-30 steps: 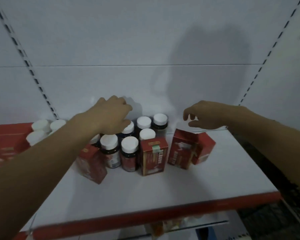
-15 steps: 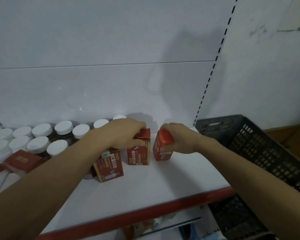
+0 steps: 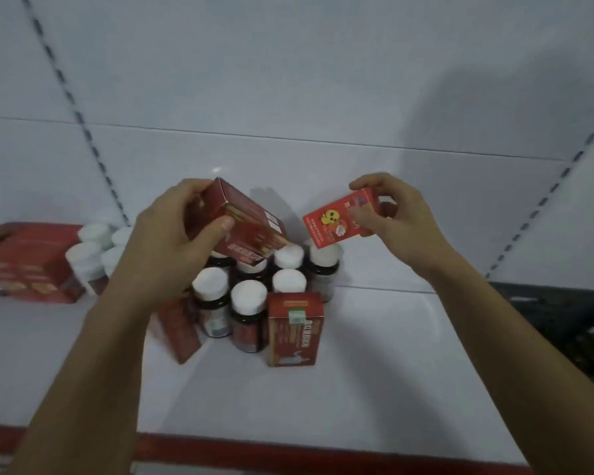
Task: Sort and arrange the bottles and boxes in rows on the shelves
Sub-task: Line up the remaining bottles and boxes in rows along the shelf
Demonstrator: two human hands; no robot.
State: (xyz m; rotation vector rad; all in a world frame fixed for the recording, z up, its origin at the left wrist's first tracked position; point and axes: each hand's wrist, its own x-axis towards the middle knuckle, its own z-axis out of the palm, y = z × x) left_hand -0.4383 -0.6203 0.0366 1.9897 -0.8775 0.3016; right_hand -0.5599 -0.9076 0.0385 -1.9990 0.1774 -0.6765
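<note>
Both boxes, which stood gripped on the shelf half a second ago, are now lifted clear of it. My left hand curls round the dark red box, tilted above the white-capped bottles. My right hand pinches the bright red cartoon box above and right of those bottles. Judgement: the two box types are being separated; neither is in a row yet.

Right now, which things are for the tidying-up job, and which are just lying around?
For the job: dark red box held by the left hand; bright red box held by the right hand; white-capped bottles; upright red box; shelf.
Just lying about: black crate beside the shelf, at the right.
</note>
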